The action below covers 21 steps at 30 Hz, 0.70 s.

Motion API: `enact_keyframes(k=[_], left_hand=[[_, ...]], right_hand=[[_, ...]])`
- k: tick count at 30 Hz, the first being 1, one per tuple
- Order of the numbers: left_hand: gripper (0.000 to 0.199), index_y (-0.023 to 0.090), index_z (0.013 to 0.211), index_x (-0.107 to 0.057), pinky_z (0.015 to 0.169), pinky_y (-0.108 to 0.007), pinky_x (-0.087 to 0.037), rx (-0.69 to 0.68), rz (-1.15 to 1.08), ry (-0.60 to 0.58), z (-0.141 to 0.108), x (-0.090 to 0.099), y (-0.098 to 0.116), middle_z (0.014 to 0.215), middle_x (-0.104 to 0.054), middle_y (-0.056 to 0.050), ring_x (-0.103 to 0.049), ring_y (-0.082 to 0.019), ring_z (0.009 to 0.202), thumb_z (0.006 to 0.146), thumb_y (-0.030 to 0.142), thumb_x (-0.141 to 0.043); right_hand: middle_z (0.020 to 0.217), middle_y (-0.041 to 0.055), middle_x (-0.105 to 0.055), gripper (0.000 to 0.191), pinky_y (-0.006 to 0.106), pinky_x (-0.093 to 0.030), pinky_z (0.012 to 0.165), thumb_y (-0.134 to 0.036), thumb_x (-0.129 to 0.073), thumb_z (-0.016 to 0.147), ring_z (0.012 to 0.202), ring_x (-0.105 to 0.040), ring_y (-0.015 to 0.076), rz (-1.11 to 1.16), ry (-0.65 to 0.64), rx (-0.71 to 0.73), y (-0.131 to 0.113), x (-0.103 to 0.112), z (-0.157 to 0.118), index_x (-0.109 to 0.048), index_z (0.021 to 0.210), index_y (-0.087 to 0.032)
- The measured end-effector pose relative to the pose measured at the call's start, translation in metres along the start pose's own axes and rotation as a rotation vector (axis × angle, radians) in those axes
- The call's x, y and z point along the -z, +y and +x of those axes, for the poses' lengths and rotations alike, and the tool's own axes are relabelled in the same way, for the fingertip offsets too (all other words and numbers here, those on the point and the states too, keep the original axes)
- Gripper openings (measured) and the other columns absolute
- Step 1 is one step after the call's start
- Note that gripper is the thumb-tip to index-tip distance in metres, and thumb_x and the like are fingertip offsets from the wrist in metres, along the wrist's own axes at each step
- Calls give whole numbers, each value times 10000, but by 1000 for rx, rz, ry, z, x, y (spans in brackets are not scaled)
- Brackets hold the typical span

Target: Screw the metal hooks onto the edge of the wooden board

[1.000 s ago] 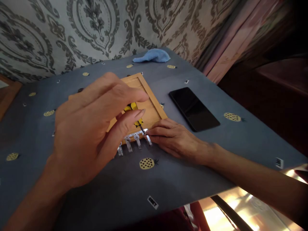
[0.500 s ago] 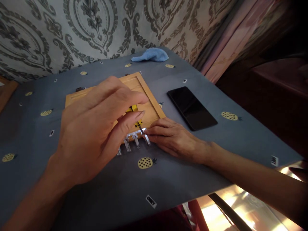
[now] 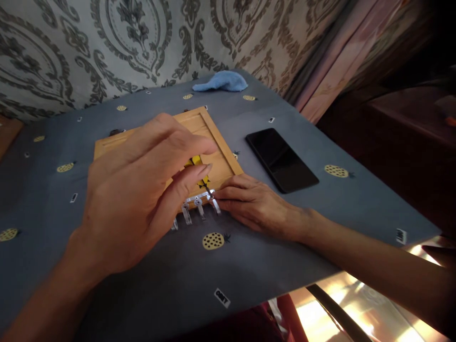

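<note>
In the head view, the left hand (image 3: 138,194) grasps a yellow-and-black screwdriver (image 3: 204,182), thumb and forefinger about its handle. The screwdriver tilts, its tip down at the right end of a shiny hook rail (image 3: 198,201). The rail lies along the near edge of a wooden board (image 3: 232,164), hooks jutting toward the person. The right hand (image 3: 258,204) rests at the board's near right corner, fingertips bunched against the rail's end; whether they pinch it, I cannot tell. A phone (image 3: 281,159) lies right of the board, a blue cloth (image 3: 224,81) beyond on the table (image 3: 278,263).
</note>
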<state>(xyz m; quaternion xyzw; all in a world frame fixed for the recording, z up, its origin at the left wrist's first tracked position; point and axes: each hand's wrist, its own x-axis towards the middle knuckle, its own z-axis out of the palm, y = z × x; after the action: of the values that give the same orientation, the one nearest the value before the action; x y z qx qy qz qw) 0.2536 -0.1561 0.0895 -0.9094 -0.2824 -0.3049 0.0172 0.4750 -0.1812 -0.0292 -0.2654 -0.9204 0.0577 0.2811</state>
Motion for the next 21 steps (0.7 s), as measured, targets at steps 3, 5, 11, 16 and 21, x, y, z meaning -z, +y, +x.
enact_keyframes(k=[3,5,11,16,21], left_hand=[[176,257,1037,-670,791,-231,-539,10,40,-19,0,1,1,965,-698,16,-674,-133,856,948,217,-524],[177,263,1059,-666,772,-227,-530,38,53,-27,-1,-1,2,981,-703,22,-679,-135,852,951,233,-529],[187,251,1117,-644,718,-159,-534,29,6,36,-6,-13,4,1014,-735,48,-680,-89,727,935,274,-607],[205,274,1149,-615,671,-190,-560,96,-21,-5,-8,-17,5,1014,-739,31,-705,-117,741,951,307,-578],[251,277,1216,-574,763,-212,-589,148,-78,-55,-9,-18,6,1048,-739,13,-728,-152,889,973,296,-518]], right_hand=[[1053,106,-715,261,390,-515,840,-147,-424,1008,968,-564,220,1,-9,-12,-1,1,0,-674,1081,-132],[1049,106,-715,267,388,-516,830,-148,-419,1010,961,-566,219,3,-15,-14,-1,1,1,-675,1082,-134],[1069,109,-720,242,403,-513,847,-149,-441,1005,994,-582,231,-18,24,18,1,0,0,-676,1055,-120],[1091,107,-721,261,416,-519,853,-163,-420,1013,1002,-595,231,-36,26,15,1,-1,-1,-676,1053,-135],[1082,103,-721,238,413,-523,871,-142,-442,1001,1042,-587,235,-11,28,14,0,1,0,-666,1081,-127]])
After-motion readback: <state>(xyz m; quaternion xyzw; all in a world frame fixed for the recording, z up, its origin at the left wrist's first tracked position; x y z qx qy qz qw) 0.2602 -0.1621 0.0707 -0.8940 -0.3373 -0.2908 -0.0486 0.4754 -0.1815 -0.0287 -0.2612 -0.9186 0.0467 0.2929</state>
